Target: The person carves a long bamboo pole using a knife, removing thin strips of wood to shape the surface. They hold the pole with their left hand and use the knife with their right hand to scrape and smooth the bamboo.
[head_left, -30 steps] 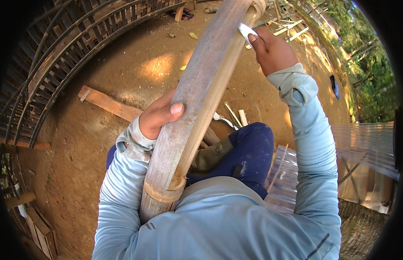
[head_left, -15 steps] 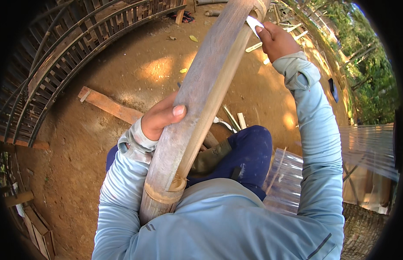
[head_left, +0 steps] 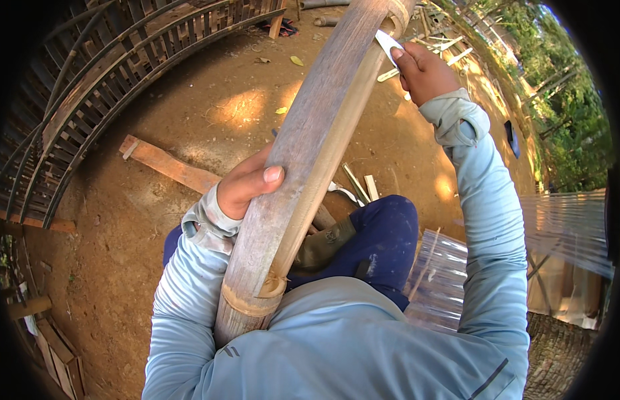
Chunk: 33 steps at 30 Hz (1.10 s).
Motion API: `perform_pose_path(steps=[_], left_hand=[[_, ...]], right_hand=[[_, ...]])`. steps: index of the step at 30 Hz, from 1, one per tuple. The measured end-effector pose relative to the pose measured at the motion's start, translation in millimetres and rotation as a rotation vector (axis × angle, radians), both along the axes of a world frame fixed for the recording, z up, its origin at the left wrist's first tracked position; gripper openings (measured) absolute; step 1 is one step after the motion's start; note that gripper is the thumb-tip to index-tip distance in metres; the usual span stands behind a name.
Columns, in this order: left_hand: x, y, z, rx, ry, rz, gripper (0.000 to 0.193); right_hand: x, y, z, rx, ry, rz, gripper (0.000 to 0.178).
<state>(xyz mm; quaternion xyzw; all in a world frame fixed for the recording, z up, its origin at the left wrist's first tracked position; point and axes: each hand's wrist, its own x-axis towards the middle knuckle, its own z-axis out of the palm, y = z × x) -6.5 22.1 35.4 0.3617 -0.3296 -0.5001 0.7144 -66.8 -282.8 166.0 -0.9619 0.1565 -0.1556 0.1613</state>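
Observation:
A thick bamboo pole [head_left: 293, 167] slants from my lap up to the top edge of the view, a long strip cut out of its right side. My left hand [head_left: 246, 183] is closed around the pole's left side at mid-length, thumb on top and fingers hidden beneath. Near the far end, my right hand [head_left: 426, 72] grips a knife with a pale pointed blade [head_left: 388, 45]. Its tip lies at the edge of the cut, just below a ring-like node [head_left: 398, 17]; the handle is hidden in my fist. Another node [head_left: 253, 301] shows at the near end.
A slatted bamboo bench [head_left: 123, 87] curves along the upper left. On the dirt floor lie a reddish plank [head_left: 166, 163], bamboo strips [head_left: 370, 188] and a curved blade [head_left: 348, 192] by my knee. Clear corrugated sheets [head_left: 440, 280] are at the right, a dark sandal [head_left: 512, 139] farther off.
My right hand and the knife have shifted slightly down along the cut edge, toward me. My left hand keeps its hold, and the pole has barely moved.

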Motion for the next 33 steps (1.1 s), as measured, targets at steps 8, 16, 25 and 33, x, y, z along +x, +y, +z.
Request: perform_pose_path(steps=[8, 16, 25, 33], left_hand=[[2.4, 0.8, -2.2, 0.015, -0.013, 0.015, 0.093], [-1.3, -1.0, 0.9, 0.013, -0.004, 0.001, 0.092], [0.5, -0.4, -1.0, 0.093, -0.065, 0.015, 0.096], [1.8, -0.1, -4.9, 0.065, -0.058, 0.025, 0.094]], right_hand=[[-9.8, 13.7, -17.6, -0.066, -0.007, 0.098, 0.039], [-7.0, 16.9, -17.0, -0.031, -0.038, 0.114, 0.038], [-10.7, 26.1, -9.7, -0.001, 0.021, 0.009, 0.039], [-31.1, 52.8, -23.8, -0.03, 0.005, 0.125, 0.041]])
